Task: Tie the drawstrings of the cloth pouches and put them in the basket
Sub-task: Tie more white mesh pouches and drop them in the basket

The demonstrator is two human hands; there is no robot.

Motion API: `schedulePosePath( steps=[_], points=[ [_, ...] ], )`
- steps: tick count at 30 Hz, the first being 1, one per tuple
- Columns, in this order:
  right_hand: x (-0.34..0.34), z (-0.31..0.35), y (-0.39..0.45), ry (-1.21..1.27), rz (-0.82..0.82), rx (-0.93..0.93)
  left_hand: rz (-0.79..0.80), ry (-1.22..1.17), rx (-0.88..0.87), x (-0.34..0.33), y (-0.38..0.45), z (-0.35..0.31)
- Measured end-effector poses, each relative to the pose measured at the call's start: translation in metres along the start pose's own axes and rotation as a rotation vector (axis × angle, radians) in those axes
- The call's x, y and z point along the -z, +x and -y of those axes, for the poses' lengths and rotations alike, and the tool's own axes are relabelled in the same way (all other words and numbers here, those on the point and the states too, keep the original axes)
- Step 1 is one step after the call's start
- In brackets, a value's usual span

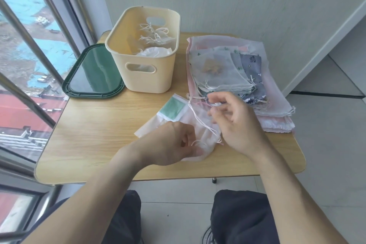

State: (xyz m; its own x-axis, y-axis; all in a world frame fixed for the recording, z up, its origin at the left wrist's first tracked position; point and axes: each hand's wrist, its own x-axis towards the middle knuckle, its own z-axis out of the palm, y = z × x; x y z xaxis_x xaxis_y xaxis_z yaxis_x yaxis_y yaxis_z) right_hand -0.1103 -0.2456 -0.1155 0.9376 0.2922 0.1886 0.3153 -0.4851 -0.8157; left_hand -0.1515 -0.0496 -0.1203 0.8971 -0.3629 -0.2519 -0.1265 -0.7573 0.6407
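Blurring right hand, drawstring grip unclear

Head-worn view, looking down, close over table

The wooden table carries a cream basket, green lid, pouch stack and sheer pouch.

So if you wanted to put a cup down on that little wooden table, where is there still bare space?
The widest bare patch of the wooden table lies at the near left, below the dark green lid and cream plastic basket, left of the left hand. The right side is crowded by the stack of cloth pouches; the middle holds the sheer pouch and right hand.
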Motion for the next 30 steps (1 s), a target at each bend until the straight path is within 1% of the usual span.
schedulePosePath(
  steps=[1, 2, 3, 5, 7, 9, 12, 14, 19, 22, 26, 28, 30],
  points=[
    [0.004, 0.001, 0.000, -0.072, -0.069, -0.014, -0.001, -0.033, -0.001, 0.001, 0.000, 0.001],
    [0.009, 0.000, 0.000, -0.135, -0.098, -0.058, -0.001, -0.065, 0.000, 0.003, 0.000, 0.002],
    [0.014, -0.001, -0.001, -0.190, -0.077, -0.114, 0.003, -0.101, 0.005, 0.004, 0.000, 0.003],
    [0.024, -0.007, -0.002, -0.209, 0.066, -0.211, 0.008, -0.179, 0.004, 0.006, 0.000, 0.004],
    [0.028, -0.006, -0.003, -0.123, 0.184, -0.236, -0.006, -0.222, -0.012, 0.007, 0.001, 0.003],
    [0.027, -0.006, -0.004, -0.098, 0.232, -0.234, -0.038, -0.244, -0.024, 0.006, 0.002, -0.001],
    [0.020, -0.007, -0.003, -0.220, 0.291, -0.218, -0.091, -0.207, -0.060, 0.003, 0.003, -0.005],
    [0.014, -0.005, -0.003, -0.224, 0.308, -0.204, -0.181, -0.151, -0.100, -0.001, 0.005, -0.004],
    [-0.009, 0.006, -0.003, -0.247, 0.313, -0.071, -0.363, -0.134, -0.170, -0.001, 0.006, -0.008],
    [-0.012, 0.006, -0.001, -0.095, 0.302, -0.092, -0.457, -0.112, -0.175, 0.003, 0.006, -0.006],
    [-0.010, 0.006, -0.001, 0.200, 0.296, -0.172, -0.564, -0.129, -0.167, 0.005, 0.008, -0.002],
    [-0.006, 0.006, -0.001, 0.275, 0.366, -0.213, -0.595, -0.125, -0.166, 0.006, 0.010, -0.002],
    [-0.004, 0.006, -0.002, 0.338, 0.452, -0.250, -0.591, -0.110, -0.184, 0.004, 0.011, -0.002]
  ],
)
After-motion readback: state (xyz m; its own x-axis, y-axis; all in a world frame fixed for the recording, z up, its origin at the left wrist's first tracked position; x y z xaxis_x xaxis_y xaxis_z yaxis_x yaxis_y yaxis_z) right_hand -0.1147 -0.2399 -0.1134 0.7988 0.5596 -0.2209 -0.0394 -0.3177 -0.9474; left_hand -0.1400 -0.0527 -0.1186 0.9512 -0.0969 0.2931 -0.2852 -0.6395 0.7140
